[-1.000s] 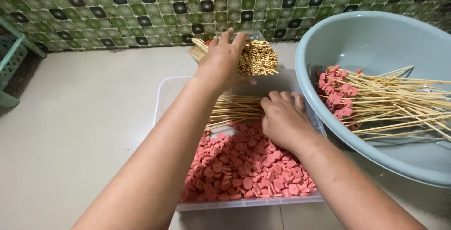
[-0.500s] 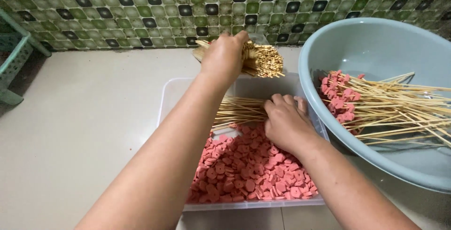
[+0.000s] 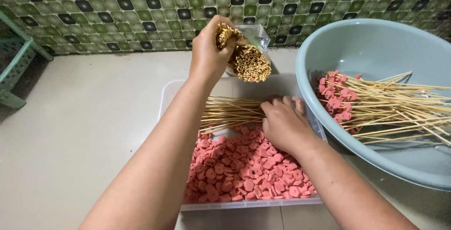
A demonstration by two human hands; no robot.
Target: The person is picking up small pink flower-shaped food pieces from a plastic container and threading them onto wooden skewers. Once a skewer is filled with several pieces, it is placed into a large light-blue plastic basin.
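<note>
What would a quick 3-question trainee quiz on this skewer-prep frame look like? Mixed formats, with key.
1. True or false: the left hand grips a bundle of bamboo skewers raised above the clear tray.
2. Multiple choice: where do the skewers already loaded with pink slices lie? A) in the clear tray B) in the grey-blue basin C) on the floor
3. Fill in: the right hand rests on loose skewers lying in the tray beside the pink sausage ____.

Key: 1 true; 2 B; 3 slices.
</note>
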